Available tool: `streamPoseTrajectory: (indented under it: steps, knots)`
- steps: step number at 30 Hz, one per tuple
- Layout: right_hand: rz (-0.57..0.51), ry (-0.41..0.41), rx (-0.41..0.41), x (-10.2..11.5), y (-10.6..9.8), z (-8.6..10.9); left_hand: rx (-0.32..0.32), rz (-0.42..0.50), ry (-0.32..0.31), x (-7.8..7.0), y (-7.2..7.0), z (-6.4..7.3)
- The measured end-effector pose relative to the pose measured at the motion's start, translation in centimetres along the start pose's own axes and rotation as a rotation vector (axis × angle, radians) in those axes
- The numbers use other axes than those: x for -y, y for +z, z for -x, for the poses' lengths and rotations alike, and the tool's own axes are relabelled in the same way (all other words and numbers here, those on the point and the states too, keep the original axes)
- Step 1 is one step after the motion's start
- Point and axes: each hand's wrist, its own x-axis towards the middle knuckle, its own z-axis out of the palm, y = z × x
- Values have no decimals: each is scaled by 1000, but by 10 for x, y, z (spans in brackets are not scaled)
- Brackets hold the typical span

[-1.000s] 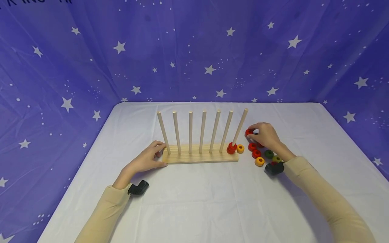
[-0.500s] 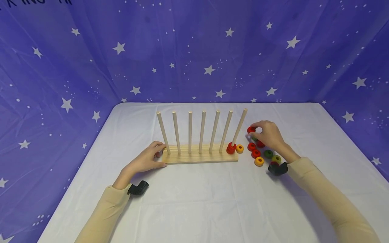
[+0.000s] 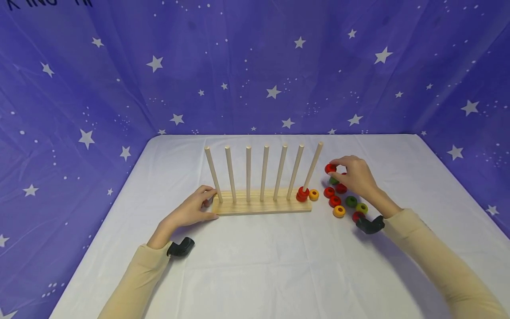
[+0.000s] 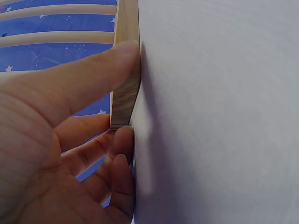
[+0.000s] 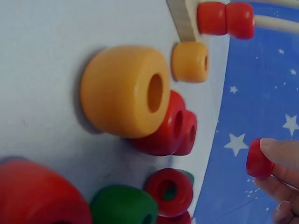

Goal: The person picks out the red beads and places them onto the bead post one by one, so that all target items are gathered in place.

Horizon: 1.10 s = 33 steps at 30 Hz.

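A wooden peg stand (image 3: pixel 259 205) with several upright pegs lies across the table, two red beads (image 3: pixel 302 194) stacked on its rightmost peg. At the stand's left end, my left hand (image 3: pixel 194 207) grips the base; the left wrist view has the thumb (image 4: pixel 107 65) on the front edge of the wooden base (image 4: pixel 126 93) and fingers at its end. To the right of the stand, my right hand (image 3: pixel 356 175) pinches a red bead (image 3: pixel 330 169) between thumb and fingers. The right wrist view shows that red bead (image 5: pixel 259 158) raised off the tabletop.
Loose beads lie under and before my right hand: several red ones (image 3: pixel 334 201), green ones (image 3: pixel 351 201), a yellow-green one (image 3: pixel 361 208) and an orange one (image 3: pixel 339 211). Another orange bead (image 3: pixel 314 195) sits against the stand's right end. A starry purple cloth (image 3: pixel 255 66) hangs behind the table.
My right hand has moved slightly up and to the right in the head view, lifting the pinched red bead and uncovering a green bead beneath. My left hand stays put.
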Motion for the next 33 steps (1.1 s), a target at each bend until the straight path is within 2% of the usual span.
streamPoseTrajectory:
  steps: [9,20,33]
  knots:
    - [25,-158,-135,16,-20,8,5,-3,-12,1,-1,-2]
    - [-5,-210,-208,30,-35,13,12,-3,-18,3,1,1]
    - [-105,-293,-373,51,-51,13,6,2,1,4,1,-1]
